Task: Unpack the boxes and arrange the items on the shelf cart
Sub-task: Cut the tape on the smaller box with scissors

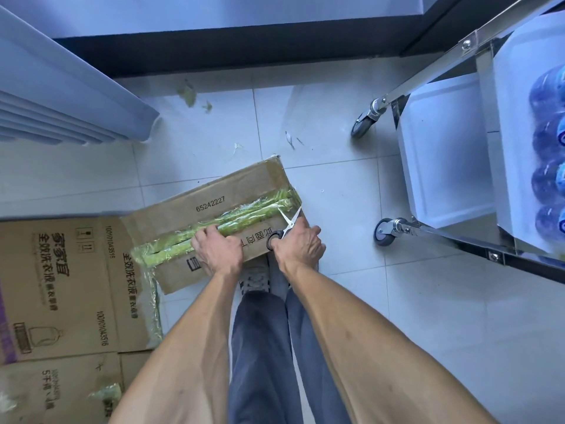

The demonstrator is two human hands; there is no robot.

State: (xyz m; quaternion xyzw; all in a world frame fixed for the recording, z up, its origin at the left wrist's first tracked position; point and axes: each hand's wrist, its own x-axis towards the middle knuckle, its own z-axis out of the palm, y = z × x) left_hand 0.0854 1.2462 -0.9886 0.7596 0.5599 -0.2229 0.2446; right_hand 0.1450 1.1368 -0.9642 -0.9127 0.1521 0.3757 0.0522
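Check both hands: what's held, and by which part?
Right hand holds the scissors by the black handle loops, blades open. Left hand grips the green tape along the box seam.

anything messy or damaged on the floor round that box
Yes: torn greenish tape scraps litter the floor tiles beyond the box, and the green tape along its seam is shredded and ragged where the scissors cut.
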